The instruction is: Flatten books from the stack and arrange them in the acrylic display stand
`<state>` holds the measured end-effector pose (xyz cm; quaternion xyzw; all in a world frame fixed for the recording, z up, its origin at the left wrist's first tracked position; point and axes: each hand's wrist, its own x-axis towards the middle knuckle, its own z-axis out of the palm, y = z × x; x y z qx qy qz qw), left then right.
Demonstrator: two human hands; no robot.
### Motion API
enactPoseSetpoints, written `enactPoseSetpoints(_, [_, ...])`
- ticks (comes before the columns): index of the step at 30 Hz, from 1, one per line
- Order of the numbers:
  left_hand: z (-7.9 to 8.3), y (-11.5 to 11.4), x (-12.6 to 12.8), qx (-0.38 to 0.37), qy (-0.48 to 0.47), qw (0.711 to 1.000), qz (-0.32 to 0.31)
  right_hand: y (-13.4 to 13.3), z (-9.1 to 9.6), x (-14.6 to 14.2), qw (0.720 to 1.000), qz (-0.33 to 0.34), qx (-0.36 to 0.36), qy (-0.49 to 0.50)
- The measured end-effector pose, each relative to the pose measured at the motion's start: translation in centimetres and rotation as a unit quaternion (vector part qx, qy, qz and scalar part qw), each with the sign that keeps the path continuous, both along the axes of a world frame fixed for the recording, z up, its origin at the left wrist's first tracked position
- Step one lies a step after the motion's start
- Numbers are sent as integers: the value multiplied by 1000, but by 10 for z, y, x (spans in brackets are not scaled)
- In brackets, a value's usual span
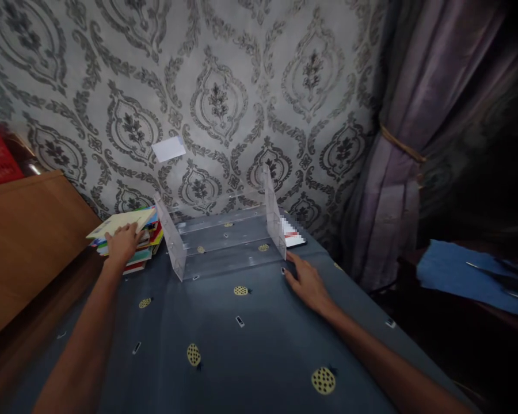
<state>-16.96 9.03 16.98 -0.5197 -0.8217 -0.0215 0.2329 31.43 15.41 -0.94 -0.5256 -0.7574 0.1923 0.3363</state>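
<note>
clear rack, see-through, with 2 upright side panels joined by horizontal shelves, standing near the back edge of a table covered in dark blue-grey cloth printed with yellow pineapples. left of it, towards the back left corner, is a stack of books with colourful edges, topped by a cream-covered book. the left hand lies over that top cover, loosely spread, not closed around it. the right hand is open, thumb apart, its index fingertip at the right panel's lower front corner; whether it touches is hard to tell. behind that panel, near the back right corner, lies a phone-like device with a blurred screen.
</note>
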Motion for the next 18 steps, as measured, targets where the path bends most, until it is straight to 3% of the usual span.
enactPoseSetpoints(4, [6, -16, -4, -38, 49, 998, -1, 1, -2, 0, 1000, 4, 12, 6])
enactPoseSetpoints(8, [11, -27, 0, -49, 69, 995, 48, 1, -3, -1, 1000, -3, 13, -6])
enactPoseSetpoints(11, [11, -22, 8, -43, 57, 995, 73, 1, -2, 0, 1000, -3, 12, -14])
enactPoseSetpoints(18, [-8, -8, 16, -5, 20, 999, 42, 2, -4, -1, 1000, -2, 16, -10])
